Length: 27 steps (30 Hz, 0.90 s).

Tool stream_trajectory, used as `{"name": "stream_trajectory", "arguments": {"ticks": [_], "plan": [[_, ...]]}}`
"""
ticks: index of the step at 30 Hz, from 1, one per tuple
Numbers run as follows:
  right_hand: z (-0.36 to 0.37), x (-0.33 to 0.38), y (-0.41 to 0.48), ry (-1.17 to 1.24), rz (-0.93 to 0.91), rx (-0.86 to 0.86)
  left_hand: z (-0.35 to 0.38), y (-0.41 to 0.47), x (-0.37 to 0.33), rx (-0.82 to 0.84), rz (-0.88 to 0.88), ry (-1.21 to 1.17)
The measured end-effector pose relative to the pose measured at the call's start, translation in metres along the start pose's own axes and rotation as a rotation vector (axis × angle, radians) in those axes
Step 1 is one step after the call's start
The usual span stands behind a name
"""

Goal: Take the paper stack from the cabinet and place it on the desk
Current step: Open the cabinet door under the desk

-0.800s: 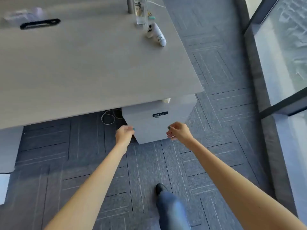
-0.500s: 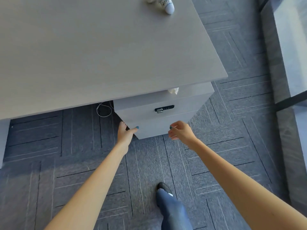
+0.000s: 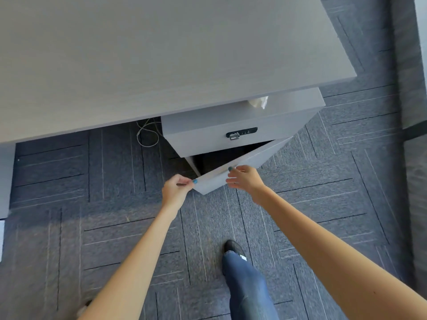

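**Cabinet door swung ajar beneath office desk**

Under the near edge of a broad, pale grey wood-grain desk (image 3: 143,56), a matching light grey pedestal cabinet (image 3: 288,112) stands on dark blue-grey patterned carpet tiles (image 3: 69,185), its flat lower door (image 3: 233,174) angled outward to show a dark opening behind it. The person's left hand (image 3: 175,190) pinches the door's free corner, thumb on the front face and fingers curled round behind the edge. The right hand (image 3: 245,180) hovers at the door's top edge with fingers loosely spread and bent; whether it touches the panel cannot be told. Above the opening, the closed upper drawer front carries a small black lock plate with a silver latch (image 3: 240,134). A crumpled scrap of pale material (image 3: 260,103) lies on the cabinet's top, just under the desk's lip. A thin pale cable (image 3: 147,135) loops on the floor to the left of the cabinet. The paper stack cannot be seen; the cabinet's interior is in shadow. A leg in blue denim ending in a dark shoe (image 3: 233,249) is planted on the carpet between the two bare forearms.
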State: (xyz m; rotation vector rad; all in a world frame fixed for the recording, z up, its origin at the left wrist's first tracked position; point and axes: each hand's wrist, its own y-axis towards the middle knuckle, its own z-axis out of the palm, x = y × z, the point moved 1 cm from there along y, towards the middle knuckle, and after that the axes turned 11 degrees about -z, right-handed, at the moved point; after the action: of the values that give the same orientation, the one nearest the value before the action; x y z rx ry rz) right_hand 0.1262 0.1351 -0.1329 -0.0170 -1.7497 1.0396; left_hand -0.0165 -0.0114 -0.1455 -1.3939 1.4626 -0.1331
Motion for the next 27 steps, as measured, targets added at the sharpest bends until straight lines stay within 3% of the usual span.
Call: {"name": "stream_trajectory", "arguments": {"ticks": [5, 15, 27], "plan": [[0.017, -0.021, -0.014, 0.037, 0.105, -0.056, 0.01, -0.022, 0.022, 0.081, -0.005, 0.123], [0.001, -0.06, -0.051, -0.344, 0.062, -0.219, 0.046, -0.07, 0.057, 0.424, -0.037, 0.224], [-0.093, -0.093, -0.106, -0.836, 0.005, -0.327, 0.087, -0.101, 0.025, 0.4, 0.083, 0.194]]}}
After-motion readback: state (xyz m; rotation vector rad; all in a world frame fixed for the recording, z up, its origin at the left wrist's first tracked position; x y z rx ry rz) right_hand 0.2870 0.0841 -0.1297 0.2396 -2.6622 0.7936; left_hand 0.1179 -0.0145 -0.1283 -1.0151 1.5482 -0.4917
